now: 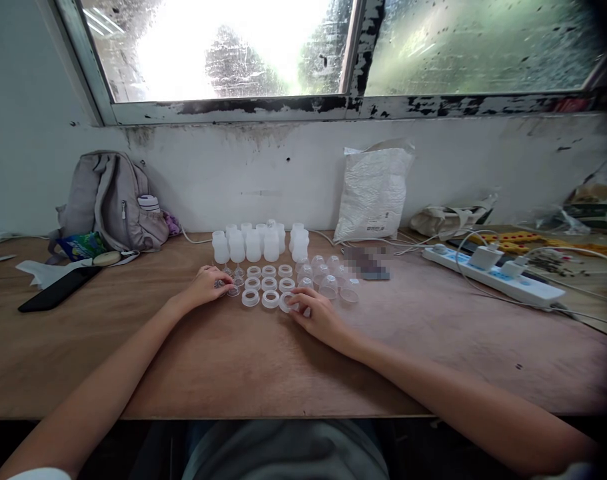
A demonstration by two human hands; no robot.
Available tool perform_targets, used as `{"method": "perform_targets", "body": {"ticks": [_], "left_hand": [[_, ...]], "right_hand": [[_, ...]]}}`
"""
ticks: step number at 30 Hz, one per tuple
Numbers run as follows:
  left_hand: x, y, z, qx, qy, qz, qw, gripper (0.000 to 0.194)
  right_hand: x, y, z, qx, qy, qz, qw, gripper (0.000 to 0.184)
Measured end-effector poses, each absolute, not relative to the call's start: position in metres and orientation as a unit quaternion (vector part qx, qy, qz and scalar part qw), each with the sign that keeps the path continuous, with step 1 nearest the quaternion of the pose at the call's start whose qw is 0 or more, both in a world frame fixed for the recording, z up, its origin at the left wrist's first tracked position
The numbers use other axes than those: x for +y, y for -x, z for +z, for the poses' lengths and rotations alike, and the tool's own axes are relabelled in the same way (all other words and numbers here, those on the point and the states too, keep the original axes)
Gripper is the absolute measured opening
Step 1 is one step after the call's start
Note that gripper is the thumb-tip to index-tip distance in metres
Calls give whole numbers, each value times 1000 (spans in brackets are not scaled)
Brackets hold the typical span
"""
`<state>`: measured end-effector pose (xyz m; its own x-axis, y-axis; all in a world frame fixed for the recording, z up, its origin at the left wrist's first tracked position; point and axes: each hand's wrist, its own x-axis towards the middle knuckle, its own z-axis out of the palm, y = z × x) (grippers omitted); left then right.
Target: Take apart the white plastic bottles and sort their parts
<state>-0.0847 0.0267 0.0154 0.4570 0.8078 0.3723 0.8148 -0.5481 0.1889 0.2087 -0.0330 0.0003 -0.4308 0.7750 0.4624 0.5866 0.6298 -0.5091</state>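
Note:
My left hand [209, 285] rests at the left of the group, its fingers curled onto one of several small clear nipple-shaped pieces [238, 273]. My right hand [322, 316] has its thumb and fingers closed on the rim of the front right translucent bottle ring [286, 303]. More bottle rings [270, 299] lie flat in rows between my hands. Behind them stand white translucent bottles [253, 245], close together. Clear dome caps [328, 287] sit in a cluster beyond my right hand, some partly hidden by it.
A grey backpack [108, 200] and a black flat case [58, 289] are on the left. At the back stands a white plastic bag [373, 193]. A phone [373, 267], partly blurred out, lies near the caps. To the right is a power strip [498, 277] with plugs and cables.

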Motion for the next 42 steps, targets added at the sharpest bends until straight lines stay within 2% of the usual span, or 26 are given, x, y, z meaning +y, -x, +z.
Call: {"method": "perform_targets", "body": {"ticks": [10, 31, 42], "left_hand": [[28, 83, 15, -475, 854, -211, 1, 22], [28, 76, 16, -451, 874, -170, 55, 12], [25, 81, 20, -475, 863, -170, 15, 21]], "right_hand": [[-30, -211, -7, -829, 412, 115, 360, 12], [-31, -207, -3, -831, 450, 84, 316, 14], [-26, -208, -5, -826, 436, 100, 343, 10]]}}
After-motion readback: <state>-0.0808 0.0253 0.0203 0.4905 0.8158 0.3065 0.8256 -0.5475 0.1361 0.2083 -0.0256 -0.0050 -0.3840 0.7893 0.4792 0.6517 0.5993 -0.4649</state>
